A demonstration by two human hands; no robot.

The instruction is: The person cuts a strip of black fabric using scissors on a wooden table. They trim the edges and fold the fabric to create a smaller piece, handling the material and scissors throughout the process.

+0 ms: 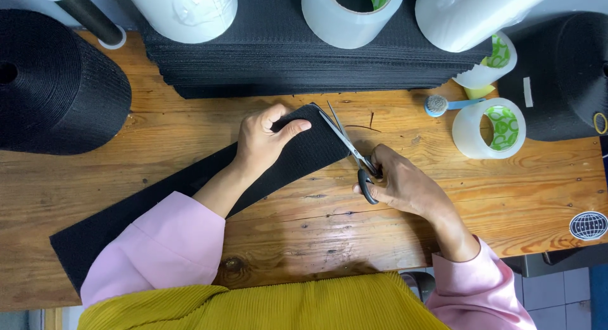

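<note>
The left hand (263,140) presses the black strip (190,190) flat on the bench (316,222) so it stays put; the right hand (399,181) grips open scissors (345,143) at the strip's end. Tape rolls (491,127) sit near the bench's far right corner.

Matt black textured strip (190,197), shiny metal scissors (347,143), knotty wooden table (316,222).
</note>
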